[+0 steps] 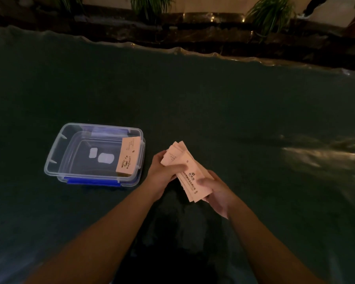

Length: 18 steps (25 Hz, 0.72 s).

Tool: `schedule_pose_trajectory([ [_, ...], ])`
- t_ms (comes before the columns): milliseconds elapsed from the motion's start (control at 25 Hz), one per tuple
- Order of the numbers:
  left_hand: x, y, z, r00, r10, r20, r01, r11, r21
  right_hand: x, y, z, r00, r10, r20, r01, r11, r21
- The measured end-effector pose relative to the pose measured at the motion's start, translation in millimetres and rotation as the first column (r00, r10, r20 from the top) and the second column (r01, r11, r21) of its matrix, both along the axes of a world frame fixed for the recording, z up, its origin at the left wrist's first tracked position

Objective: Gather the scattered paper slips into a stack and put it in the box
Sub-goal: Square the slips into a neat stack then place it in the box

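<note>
A stack of pale pink printed paper slips (pixel 188 167) is held above the dark green table, slightly fanned at its far end. My left hand (pixel 163 171) grips the stack from the left with the thumb across its top. My right hand (pixel 215 193) holds the near end from the right. A clear plastic box (pixel 55 158) with blue clips stands open to the left of my hands. One pink slip with a coffee-cup logo (pixel 128 155) leans against the box's right inner wall.
The dark green tablecloth (pixel 234 111) covers the whole table and lies wrinkled at the right. Beyond the far table edge runs a dark ledge with potted plants (pixel 268 13). Two white labels show on the box's floor.
</note>
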State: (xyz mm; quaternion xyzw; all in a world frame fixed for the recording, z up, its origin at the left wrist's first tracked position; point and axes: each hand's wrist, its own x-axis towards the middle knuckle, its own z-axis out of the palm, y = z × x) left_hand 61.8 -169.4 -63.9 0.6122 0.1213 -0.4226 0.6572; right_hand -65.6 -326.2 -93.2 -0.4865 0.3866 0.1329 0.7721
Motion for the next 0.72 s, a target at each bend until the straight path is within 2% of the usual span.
schedule_pose_trajectory([
  [160, -22.0, 0.3, 7.6, 0.998, -0.048, -0.043, 0.047, 0.998, -0.029, -22.7, 7.7, 1.6, 0.999, 0.038, 0.040, -0.039, 0.999, 0.022],
  [280, -36.7, 6.2, 9.0, 0.968, -0.231, -0.095, 0.234, 0.972, 0.023, -33.7, 20.1, 5.9, 0.988, 0.151, 0.033, -0.150, 0.988, -0.025],
  [400, -43.4, 18.1, 7.1, 0.879, -0.477, 0.004, 0.473, 0.873, 0.121, -37.9, 28.9, 12.0, 0.965, 0.263, -0.010, -0.260, 0.944, -0.203],
  [480, -49.7, 26.7, 4.8, 0.813, -0.577, 0.078, 0.560, 0.812, 0.166, -37.4, 36.0, 17.2, 0.954, 0.299, -0.008, -0.286, 0.904, -0.318],
  [600, -53.4, 37.0, 5.5, 0.750, -0.612, 0.252, 0.575, 0.791, 0.209, -35.6, 46.1, 22.4, 0.937, 0.341, 0.076, -0.274, 0.851, -0.449],
  [720, -49.8, 47.5, 2.7, 0.685, -0.619, 0.384, 0.567, 0.784, 0.251, -32.3, 55.7, 26.5, 0.918, 0.384, 0.097, -0.270, 0.787, -0.555],
])
